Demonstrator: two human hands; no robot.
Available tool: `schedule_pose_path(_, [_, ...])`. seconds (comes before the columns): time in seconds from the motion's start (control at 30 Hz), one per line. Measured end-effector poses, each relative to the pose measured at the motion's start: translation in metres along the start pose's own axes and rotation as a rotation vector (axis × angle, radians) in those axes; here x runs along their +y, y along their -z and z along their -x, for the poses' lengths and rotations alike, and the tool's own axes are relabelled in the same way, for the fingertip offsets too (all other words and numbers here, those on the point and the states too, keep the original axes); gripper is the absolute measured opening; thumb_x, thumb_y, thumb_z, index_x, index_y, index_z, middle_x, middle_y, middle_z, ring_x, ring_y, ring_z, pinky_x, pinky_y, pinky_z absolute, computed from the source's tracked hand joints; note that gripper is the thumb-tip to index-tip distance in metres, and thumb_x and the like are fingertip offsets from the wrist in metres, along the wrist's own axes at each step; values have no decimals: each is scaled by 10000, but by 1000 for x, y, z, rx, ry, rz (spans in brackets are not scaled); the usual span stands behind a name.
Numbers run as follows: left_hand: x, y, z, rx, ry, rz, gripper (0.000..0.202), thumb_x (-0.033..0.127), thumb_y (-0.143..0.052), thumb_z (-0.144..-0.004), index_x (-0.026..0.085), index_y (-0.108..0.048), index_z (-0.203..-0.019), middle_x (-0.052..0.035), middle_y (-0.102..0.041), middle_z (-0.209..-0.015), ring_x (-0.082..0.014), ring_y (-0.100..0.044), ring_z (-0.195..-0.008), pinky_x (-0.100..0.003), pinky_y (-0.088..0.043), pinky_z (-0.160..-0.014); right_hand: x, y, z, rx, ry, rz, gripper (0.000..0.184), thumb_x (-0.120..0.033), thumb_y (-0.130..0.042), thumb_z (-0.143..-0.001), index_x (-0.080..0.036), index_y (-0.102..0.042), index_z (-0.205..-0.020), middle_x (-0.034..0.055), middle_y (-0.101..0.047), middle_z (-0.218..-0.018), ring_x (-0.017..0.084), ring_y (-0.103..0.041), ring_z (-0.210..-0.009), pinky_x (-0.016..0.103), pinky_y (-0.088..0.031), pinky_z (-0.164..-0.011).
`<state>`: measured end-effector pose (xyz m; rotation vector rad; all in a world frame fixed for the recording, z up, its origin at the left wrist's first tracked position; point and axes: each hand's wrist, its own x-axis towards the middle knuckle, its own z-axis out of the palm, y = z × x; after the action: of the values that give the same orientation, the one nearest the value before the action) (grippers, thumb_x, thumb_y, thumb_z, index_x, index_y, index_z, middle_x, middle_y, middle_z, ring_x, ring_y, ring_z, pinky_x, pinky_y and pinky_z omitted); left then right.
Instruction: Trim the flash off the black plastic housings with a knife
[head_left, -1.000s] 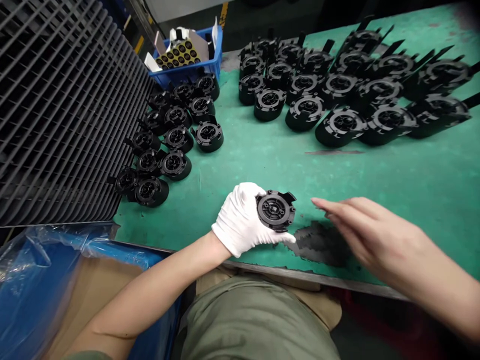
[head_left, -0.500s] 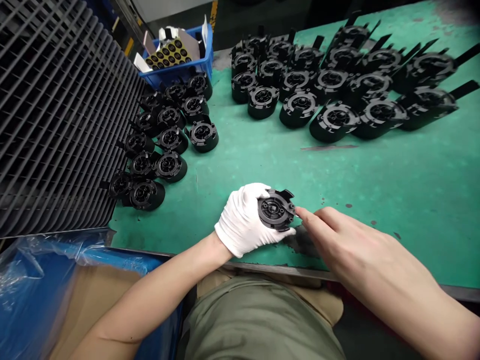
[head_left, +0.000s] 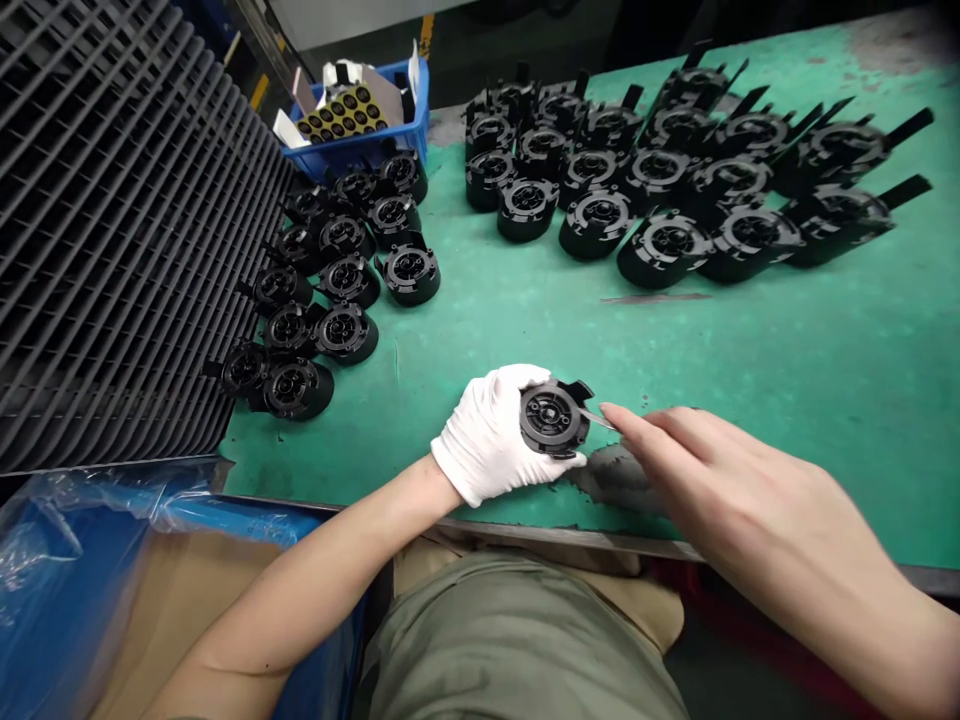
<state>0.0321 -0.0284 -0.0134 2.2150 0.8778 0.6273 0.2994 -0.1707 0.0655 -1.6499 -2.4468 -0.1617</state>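
My left hand [head_left: 491, 435], in a white glove, is wrapped round a round black plastic housing [head_left: 551, 418] near the table's front edge. The ringed face of the housing points up at me, and a tab sticks out at its upper right. My bare right hand [head_left: 697, 470] pinches a thin metal blade [head_left: 598, 417], which looks like a small knife. Its tip meets the right rim of the housing. The handle is hidden inside my fingers.
Several similar black housings [head_left: 345, 330] stand in rows on the left of the green table [head_left: 495, 320]. More housings with upright tabs [head_left: 667, 245] fill the back right. A blue bin [head_left: 352, 150] holds sticker sheets. Stacked black grids [head_left: 112, 220] rise at the left.
My right hand has drawn slightly right and away from the housing, so more of the blade shows. The left hand keeps its hold, and the view has shifted a little.
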Motion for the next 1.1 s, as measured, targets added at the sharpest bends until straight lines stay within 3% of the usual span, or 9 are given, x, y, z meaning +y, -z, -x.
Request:
schedule_pose_path(0.07, [-7, 16, -11, -169, -88, 83, 1087, 643, -1137, -883, 212, -641, -1748, -249, -824, -1734, -497, -854, -1607, -688, -714, -1398, 16, 1, 7, 23, -50, -140, 560, -88, -483, -1245, -257, -667, -1747, 87, -871, -1148, 285, -854, -902, 397, -583, -705])
schedule_pose_path(0.13, [-12, 31, -21, -331, -185, 145, 1105, 428, -1060, -925, 237, -542, -1882, -251, -693, -1928, -494, -751, -1762, -704, -649, -1489, 34, -1, 10, 36, -94, -233, 463, -163, -524, -1286, -304, -706, -1688, 69, -893, -1145, 268, -865, -869, 386, -605, -732])
schedule_pose_path(0.2, [-15, 38, -27, -394, -245, 170, 1154, 303, -983, -943, 257, -448, -1963, -240, -548, -2059, -484, -622, -1888, -715, -583, -1552, 48, -7, 8, 41, -110, -266, 382, -227, -539, -1312, -291, -742, -1628, 78, -909, -1171, 263, -881, -883, 384, -628, -765])
schedule_pose_path(0.3, [-18, 29, -26, -349, -294, 171, 1205, 450, -1049, -992, 234, -402, -1985, -274, -498, -2082, -503, -532, -1946, -739, -532, -1584, 56, -19, 3, -9, -25, -287, 381, -342, -575, -1328, -244, -767, -1642, 94, -899, -1194, 255, -879, -894, 381, -628, -741])
schedule_pose_path(0.43, [-26, 5, -18, -229, -329, 142, 1247, 771, -1065, -1022, 198, -455, -1945, -326, -651, -1946, -517, -678, -1827, -749, -596, -1515, 58, -23, -6, -44, 132, -165, 396, -307, -505, -1344, -176, -799, -1577, 33, -787, -1001, 198, -724, -671, 383, -469, -570])
schedule_pose_path(0.53, [-31, -2, -16, -214, -324, 110, 1225, 788, -1062, -1024, 229, -481, -1946, -312, -701, -1896, -518, -731, -1769, -754, -621, -1478, 61, -15, -15, -32, 263, -45, 419, -192, -422, -1332, -97, -769, -1547, -8, -688, -921, 174, -634, -596, 387, -413, -522])
schedule_pose_path(0.67, [-32, 1, -16, -193, -360, 109, 1184, 765, -1015, -1080, 231, -442, -1968, -302, -711, -1882, -499, -750, -1747, -719, -638, -1467, 66, -2, -24, -50, 368, 5, 472, -21, -382, -1225, -31, -748, -1522, -6, -653, -904, 187, -710, -666, 360, -486, -558])
schedule_pose_path(0.9, [-32, 0, -17, -199, -380, 137, 1148, 779, -968, -1115, 234, -425, -1968, -293, -712, -1875, -490, -758, -1734, -710, -650, -1453, 72, -1, -27, -82, 388, -51, 513, 38, -428, -1128, -40, -754, -1516, 18, -709, -924, 202, -773, -678, 362, -559, -558])
schedule_pose_path(1.1, [-32, 0, -18, -172, -397, 157, 1081, 784, -937, -1140, 225, -459, -1933, -294, -735, -1841, -468, -783, -1712, -683, -671, -1434, 83, -2, -27, -136, 418, -102, 560, 19, -470, -1129, -76, -735, -1613, 75, -828, -1073, 223, -872, -839, 344, -660, -634])
